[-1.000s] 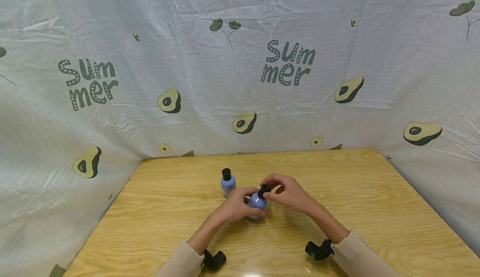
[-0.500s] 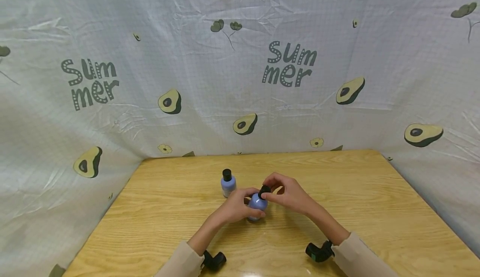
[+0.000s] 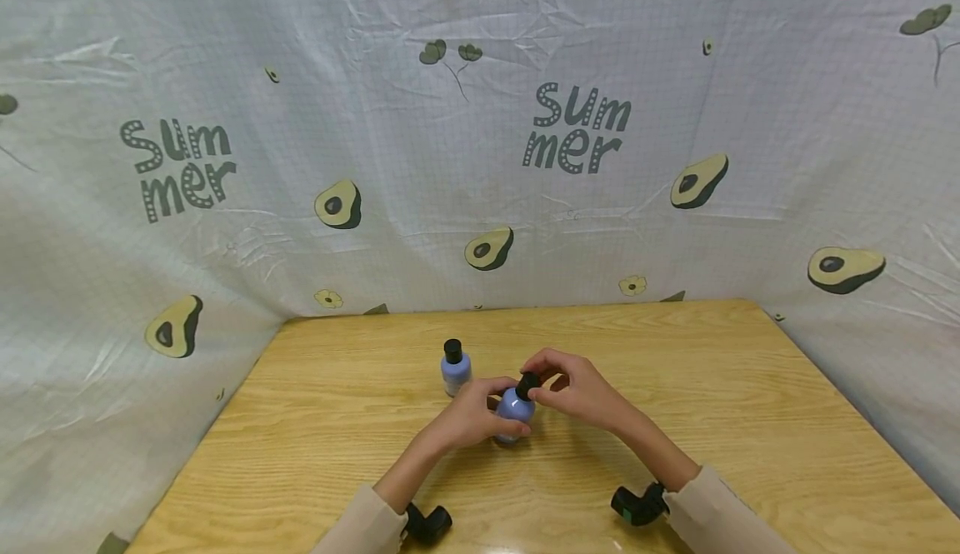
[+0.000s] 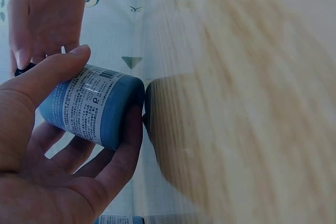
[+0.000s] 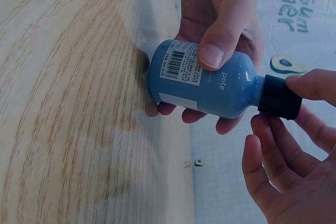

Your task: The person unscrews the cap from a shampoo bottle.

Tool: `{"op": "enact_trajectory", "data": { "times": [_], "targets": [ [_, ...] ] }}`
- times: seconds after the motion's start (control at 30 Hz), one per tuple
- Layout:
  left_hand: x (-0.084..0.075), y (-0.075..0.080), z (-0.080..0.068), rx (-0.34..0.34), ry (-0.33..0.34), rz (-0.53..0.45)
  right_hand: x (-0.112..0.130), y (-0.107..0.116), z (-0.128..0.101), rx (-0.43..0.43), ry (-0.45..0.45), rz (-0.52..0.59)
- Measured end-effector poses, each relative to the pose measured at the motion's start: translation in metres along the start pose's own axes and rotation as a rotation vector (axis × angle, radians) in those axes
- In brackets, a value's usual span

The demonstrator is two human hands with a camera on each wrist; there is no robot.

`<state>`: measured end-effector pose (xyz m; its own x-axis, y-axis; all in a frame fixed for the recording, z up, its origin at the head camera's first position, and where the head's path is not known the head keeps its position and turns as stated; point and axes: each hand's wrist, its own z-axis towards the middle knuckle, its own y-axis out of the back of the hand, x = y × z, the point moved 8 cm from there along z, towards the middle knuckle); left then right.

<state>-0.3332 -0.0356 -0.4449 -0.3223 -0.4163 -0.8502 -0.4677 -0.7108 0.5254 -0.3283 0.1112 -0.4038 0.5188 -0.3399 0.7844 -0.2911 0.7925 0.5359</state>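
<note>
A blue-violet bottle (image 3: 516, 405) with a black cap (image 3: 527, 385) leans a little to the right, low over the table. My left hand (image 3: 474, 412) grips its body, thumb on the near side and fingers round the far side. With thumb and fingertips, my right hand (image 3: 576, 389) pinches the cap. In the right wrist view the cap (image 5: 279, 97) sits at the bottle's neck, and a white label with a barcode (image 5: 177, 64) shows beside the left thumb. Dense printing covers the label (image 4: 86, 103) in the left wrist view.
A second bottle (image 3: 456, 372) of the same kind, black-capped, stands upright just behind my left hand. The wooden table (image 3: 322, 421) ends at the back against a hanging white cloth (image 3: 405, 171) printed with avocados. Black wrist mounts (image 3: 639, 504) hang below both forearms.
The right hand's fingers shift slightly up and then back at the cap. My left hand, the held bottle and the second bottle stay in place.
</note>
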Motion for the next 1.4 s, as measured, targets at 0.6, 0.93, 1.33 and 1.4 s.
{"op": "enact_trajectory", "data": {
  "times": [0.6, 0.93, 1.33, 1.4],
  "targets": [
    [-0.0006, -0.0002, -0.0024, 0.009, -0.007, -0.004, -0.0039, 0.0009, -0.0002, -0.049, -0.029, -0.016],
    [-0.0004, 0.0005, -0.0009, 0.001, -0.016, 0.007, -0.0001, 0.0001, -0.0007, -0.022, 0.004, -0.006],
    [-0.0026, 0.0005, -0.001, -0.003, -0.01, -0.008, -0.0036, 0.0031, -0.0004, -0.057, -0.038, -0.027],
    [-0.0026, 0.0007, -0.0015, -0.006, -0.012, -0.005, -0.0044, 0.0025, -0.0002, -0.055, -0.043, -0.028]
  ]
}}
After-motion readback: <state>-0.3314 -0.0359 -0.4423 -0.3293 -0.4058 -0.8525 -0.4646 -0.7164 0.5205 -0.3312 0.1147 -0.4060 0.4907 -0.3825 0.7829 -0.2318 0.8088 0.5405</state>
